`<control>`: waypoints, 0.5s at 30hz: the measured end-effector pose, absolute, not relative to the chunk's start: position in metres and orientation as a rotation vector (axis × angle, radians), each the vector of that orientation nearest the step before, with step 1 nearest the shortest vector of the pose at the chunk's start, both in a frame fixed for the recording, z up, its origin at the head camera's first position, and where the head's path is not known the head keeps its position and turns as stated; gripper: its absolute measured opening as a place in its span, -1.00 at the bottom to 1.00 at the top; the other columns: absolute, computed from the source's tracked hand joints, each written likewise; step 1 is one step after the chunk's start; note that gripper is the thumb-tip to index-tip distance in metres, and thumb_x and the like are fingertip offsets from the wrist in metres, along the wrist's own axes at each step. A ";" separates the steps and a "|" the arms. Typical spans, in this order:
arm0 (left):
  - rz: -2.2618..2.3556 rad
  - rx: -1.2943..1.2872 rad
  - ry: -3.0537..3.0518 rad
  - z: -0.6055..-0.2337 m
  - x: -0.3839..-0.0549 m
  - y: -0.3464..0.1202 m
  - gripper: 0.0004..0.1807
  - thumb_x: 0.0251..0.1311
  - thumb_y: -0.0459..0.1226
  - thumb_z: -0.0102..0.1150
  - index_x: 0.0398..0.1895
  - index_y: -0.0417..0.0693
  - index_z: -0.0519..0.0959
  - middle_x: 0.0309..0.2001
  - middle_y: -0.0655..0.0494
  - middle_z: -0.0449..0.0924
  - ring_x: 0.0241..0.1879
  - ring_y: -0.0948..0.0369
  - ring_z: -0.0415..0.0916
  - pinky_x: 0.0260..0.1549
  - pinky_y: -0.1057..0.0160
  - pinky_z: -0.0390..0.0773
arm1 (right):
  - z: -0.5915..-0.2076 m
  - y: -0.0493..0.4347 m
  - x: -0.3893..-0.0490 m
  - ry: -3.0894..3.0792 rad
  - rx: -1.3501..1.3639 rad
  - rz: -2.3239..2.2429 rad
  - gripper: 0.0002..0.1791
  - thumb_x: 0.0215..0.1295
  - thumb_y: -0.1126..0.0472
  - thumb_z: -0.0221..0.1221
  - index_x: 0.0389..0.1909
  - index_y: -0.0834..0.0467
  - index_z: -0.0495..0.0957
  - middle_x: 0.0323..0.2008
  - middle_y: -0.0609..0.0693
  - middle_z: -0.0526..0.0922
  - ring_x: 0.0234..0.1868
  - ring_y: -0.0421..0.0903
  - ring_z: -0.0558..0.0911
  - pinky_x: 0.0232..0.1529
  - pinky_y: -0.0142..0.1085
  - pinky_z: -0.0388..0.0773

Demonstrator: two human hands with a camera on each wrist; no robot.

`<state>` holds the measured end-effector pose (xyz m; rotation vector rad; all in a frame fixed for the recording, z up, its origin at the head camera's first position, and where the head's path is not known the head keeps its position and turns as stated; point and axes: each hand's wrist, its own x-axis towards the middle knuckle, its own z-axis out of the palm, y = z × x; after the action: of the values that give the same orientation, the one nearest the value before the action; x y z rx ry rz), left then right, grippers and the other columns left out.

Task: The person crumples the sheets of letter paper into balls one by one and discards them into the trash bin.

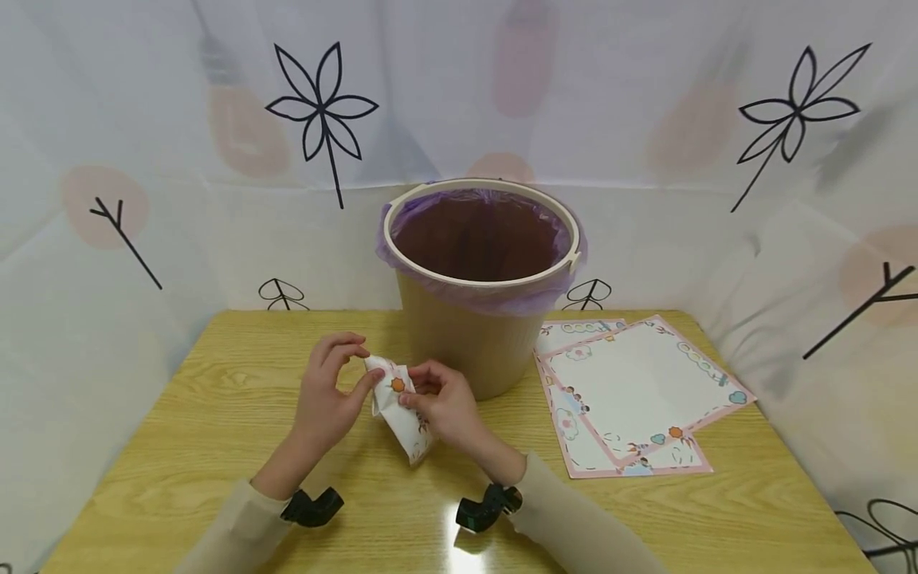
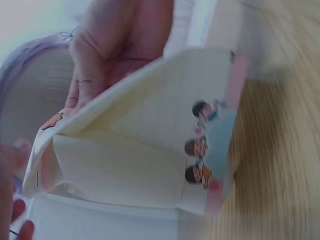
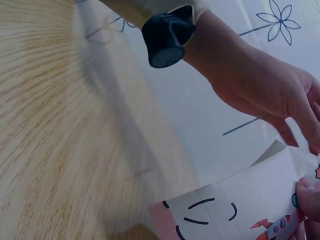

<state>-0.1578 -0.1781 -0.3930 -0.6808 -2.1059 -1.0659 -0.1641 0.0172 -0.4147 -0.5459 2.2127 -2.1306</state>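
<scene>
Both hands hold a folded sheet of decorated paper [image 1: 405,414] up over the table, in front of the bin. My left hand [image 1: 326,395] pinches its upper left corner between thumb and fingers. On the right side, my right hand [image 1: 448,406] grips the paper with the thumb on its front, beside an orange printed shape. In the left wrist view the folded paper [image 2: 125,165] forms an open pocket, with small printed figures and a pink edge at its wide end. The right wrist view shows a printed rocket and black dashes on the paper [image 3: 215,215].
A beige bin [image 1: 466,343] lined with a purple bag [image 1: 495,299] stands at the back middle of the wooden table [image 1: 215,446]. To its right, flat sheets of pink-bordered paper [image 1: 645,391] overlap. A patterned white cloth [image 1: 179,104] hangs behind.
</scene>
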 end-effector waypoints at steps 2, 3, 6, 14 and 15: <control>-0.928 -0.806 -2.060 -0.392 -0.157 -0.180 -0.67 0.25 -0.08 0.35 -0.16 -0.16 0.60 0.07 -0.05 0.54 0.08 -0.02 0.45 0.05 0.15 0.43 | -0.414 0.017 -0.163 2.201 -0.537 -2.142 -0.71 0.12 0.46 0.38 -0.11 0.36 0.61 -0.29 0.11 0.66 -0.30 -0.10 0.62 -0.28 -0.40 0.57; -0.880 -0.866 -2.057 -0.391 -0.157 -0.181 -0.60 0.26 0.01 0.31 -0.15 -0.16 0.62 0.09 -0.06 0.55 0.09 -0.04 0.45 0.10 0.18 0.39 | -0.413 0.017 -0.163 2.200 -0.531 -2.145 -0.70 0.13 0.46 0.38 -0.09 0.37 0.61 -0.27 0.13 0.67 -0.28 -0.09 0.63 -0.26 -0.40 0.57; -0.775 -0.988 -2.132 -0.391 -0.155 -0.185 -0.41 0.18 0.17 0.31 0.00 -0.13 0.63 0.20 -0.02 0.53 0.20 -0.03 0.42 0.21 0.17 0.35 | -0.410 0.018 -0.162 2.171 -0.501 -2.161 -0.66 0.16 0.46 0.36 -0.02 0.38 0.59 -0.23 0.15 0.67 -0.22 -0.07 0.64 -0.19 -0.39 0.58; -0.666 -1.020 -2.302 -0.395 -0.151 -0.190 -0.14 0.01 0.16 0.43 0.31 -0.13 0.50 0.37 0.03 0.40 0.36 0.00 0.30 0.31 0.09 0.31 | -0.407 0.021 -0.160 1.994 -0.423 -2.216 -0.51 0.19 0.52 0.29 0.15 0.34 0.45 -0.22 0.20 0.68 -0.24 -0.09 0.67 -0.23 -0.38 0.59; -0.673 -1.020 -2.300 -0.395 -0.151 -0.189 -0.14 -0.01 0.14 0.45 0.31 -0.15 0.50 0.37 0.02 0.41 0.35 -0.01 0.32 0.30 0.09 0.33 | -0.407 0.021 -0.160 1.964 -0.419 -2.232 -0.53 0.19 0.53 0.29 0.13 0.35 0.45 -0.22 0.20 0.69 -0.25 -0.10 0.68 -0.24 -0.38 0.59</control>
<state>-0.1507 -0.1895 -0.3948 -1.0203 -2.3002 -0.6731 -0.1599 0.0213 -0.4066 -0.4192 1.9640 -2.2323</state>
